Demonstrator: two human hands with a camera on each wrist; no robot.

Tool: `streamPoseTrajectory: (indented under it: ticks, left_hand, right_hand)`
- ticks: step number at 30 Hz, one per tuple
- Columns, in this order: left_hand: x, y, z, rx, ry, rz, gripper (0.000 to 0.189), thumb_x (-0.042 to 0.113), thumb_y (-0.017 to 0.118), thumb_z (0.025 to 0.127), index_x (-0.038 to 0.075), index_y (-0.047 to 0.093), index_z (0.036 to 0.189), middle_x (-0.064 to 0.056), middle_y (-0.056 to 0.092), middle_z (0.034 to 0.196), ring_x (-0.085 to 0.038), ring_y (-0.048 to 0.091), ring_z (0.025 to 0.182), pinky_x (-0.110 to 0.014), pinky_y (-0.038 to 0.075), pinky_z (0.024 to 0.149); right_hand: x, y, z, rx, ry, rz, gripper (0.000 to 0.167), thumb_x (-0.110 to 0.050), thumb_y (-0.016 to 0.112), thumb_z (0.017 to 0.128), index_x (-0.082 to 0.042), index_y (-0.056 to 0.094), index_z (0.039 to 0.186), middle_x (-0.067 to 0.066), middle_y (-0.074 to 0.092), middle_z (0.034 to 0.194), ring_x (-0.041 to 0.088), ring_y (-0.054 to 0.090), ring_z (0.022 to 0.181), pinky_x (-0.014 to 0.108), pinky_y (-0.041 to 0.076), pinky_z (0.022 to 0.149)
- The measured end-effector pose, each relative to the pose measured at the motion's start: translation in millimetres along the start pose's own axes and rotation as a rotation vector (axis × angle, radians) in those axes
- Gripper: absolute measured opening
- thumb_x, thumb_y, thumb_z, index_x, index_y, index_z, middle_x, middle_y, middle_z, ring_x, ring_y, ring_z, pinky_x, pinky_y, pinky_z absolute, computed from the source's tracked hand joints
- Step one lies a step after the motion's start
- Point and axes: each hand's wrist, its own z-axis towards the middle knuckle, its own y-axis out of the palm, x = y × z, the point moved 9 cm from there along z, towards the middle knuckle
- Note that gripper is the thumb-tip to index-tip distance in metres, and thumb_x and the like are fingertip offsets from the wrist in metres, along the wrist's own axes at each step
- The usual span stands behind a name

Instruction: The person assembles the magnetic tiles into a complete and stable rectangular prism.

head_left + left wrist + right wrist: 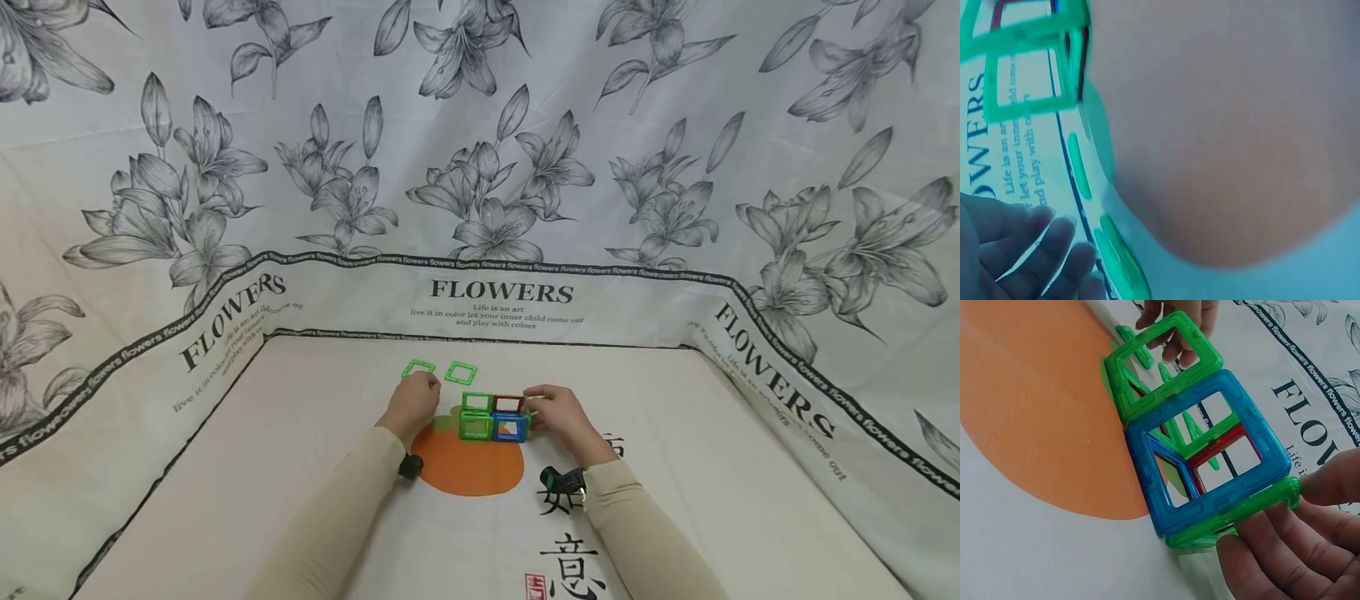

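A structure of square magnetic tiles stands on the printed cloth: a blue tile (1210, 450) and a green tile (1163, 369) in front, with a red tile (508, 403) behind. My right hand (551, 414) pinches a green side tile (1235, 512) at the structure's right end, thumb at its edge and fingers beneath. My left hand (415, 402) is left of the structure, fingers loosely bent with nothing between them in the left wrist view. It overlaps a loose green tile (418, 365) in the head view. Another loose green tile (461, 372) lies behind the structure.
An orange fruit print (468, 467) lies under and in front of the structure. Black lettering (573, 567) marks the cloth at the right. Floral curtain walls (502, 300) rise behind and on both sides of the table surface.
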Motion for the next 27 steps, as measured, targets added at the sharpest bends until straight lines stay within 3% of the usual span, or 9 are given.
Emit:
streamPoseTrajectory:
  ticks: [7,13,16,20,23,27]
  left_hand:
    - [-11.7,-14.2,1.5,0.031,-0.013,0.122,0.034,0.010,0.050,0.091,0.000,0.065,0.120,-0.015,0.066,0.122,-0.033,0.060,0.115,-0.048,0.050,0.097]
    - [-21.1,-20.8,2.9,0.041,-0.061,0.193,0.034,0.012,0.057,0.087,-0.001,0.065,0.117,-0.015,0.067,0.116,-0.030,0.063,0.104,-0.051,0.048,0.096]
    - [-25.2,-19.9,3.4,0.025,-0.084,0.191,0.029,0.015,0.061,0.084,-0.001,0.068,0.107,-0.013,0.068,0.102,-0.026,0.060,0.088,-0.048,0.049,0.089]
    - [-29.5,-16.0,4.7,0.005,-0.088,0.200,0.017,0.020,0.066,0.077,0.004,0.066,0.084,-0.007,0.061,0.080,-0.023,0.051,0.072,-0.039,0.046,0.072]
    - [-30.9,-14.5,5.7,-0.001,-0.086,0.206,0.016,0.022,0.068,0.075,0.008,0.062,0.075,-0.006,0.057,0.074,-0.022,0.049,0.070,-0.036,0.041,0.066]
    - [-30.7,-14.7,7.2,-0.009,-0.085,0.218,0.018,0.023,0.070,0.075,0.008,0.061,0.073,-0.007,0.058,0.076,-0.024,0.050,0.074,-0.038,0.043,0.069]
  right_hand:
    - [0.6,0.3,-1.1,-0.013,-0.012,0.011,0.041,-0.012,0.059,0.089,-0.001,0.060,0.129,0.020,0.067,0.115,0.017,0.067,0.075,0.037,0.059,0.074]
    - [0.0,0.0,-1.1,-0.021,-0.013,0.028,0.040,-0.013,0.060,0.090,-0.002,0.060,0.129,0.019,0.068,0.115,0.018,0.067,0.076,0.036,0.059,0.074]
    - [-0.7,-0.5,-1.7,-0.023,-0.012,0.025,0.040,-0.013,0.059,0.091,-0.002,0.060,0.129,0.019,0.067,0.116,0.018,0.067,0.076,0.036,0.059,0.074]
    - [-1.2,-0.7,-2.6,-0.025,-0.009,0.021,0.040,-0.014,0.058,0.091,-0.002,0.059,0.129,0.020,0.067,0.117,0.018,0.067,0.077,0.037,0.059,0.075]
    - [-1.3,-0.7,-2.7,-0.026,-0.006,0.023,0.040,-0.013,0.059,0.091,-0.003,0.060,0.129,0.020,0.067,0.116,0.018,0.067,0.076,0.037,0.059,0.075]
    - [-0.6,-1.0,-1.8,-0.024,-0.008,0.028,0.040,-0.013,0.059,0.091,-0.003,0.060,0.129,0.019,0.068,0.114,0.017,0.067,0.074,0.036,0.060,0.073]
